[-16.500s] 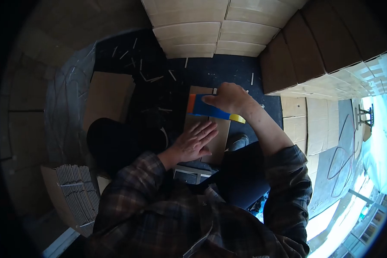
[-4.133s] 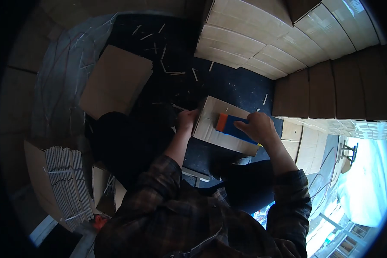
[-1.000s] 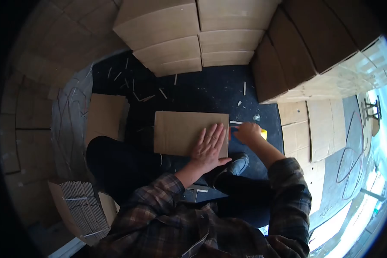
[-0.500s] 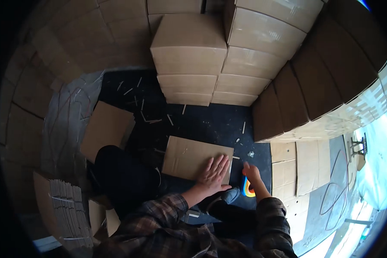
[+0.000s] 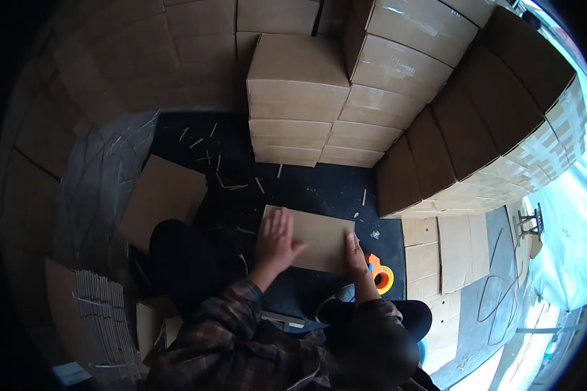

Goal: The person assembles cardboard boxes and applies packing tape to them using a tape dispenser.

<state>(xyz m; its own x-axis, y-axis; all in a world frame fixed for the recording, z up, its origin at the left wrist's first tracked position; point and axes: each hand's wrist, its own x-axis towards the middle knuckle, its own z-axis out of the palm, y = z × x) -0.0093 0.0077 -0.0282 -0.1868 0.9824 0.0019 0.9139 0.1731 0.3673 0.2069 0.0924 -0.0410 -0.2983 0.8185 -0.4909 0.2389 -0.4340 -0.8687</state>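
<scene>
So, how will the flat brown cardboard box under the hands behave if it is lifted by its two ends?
The flat brown cardboard box is probably light, since it looks closed and thin. It should stay fairly stiff, though it may sag slightly between the left hand and right hand. Lying flat on the floor, it is unlikely to tip or roll.

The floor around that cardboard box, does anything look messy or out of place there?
Yes. Thin pale scraps lie scattered across the dark floor beyond the box, at all angles. An orange tape dispenser lies on the floor beside the right hand. The stacked cartons look orderly.
</scene>
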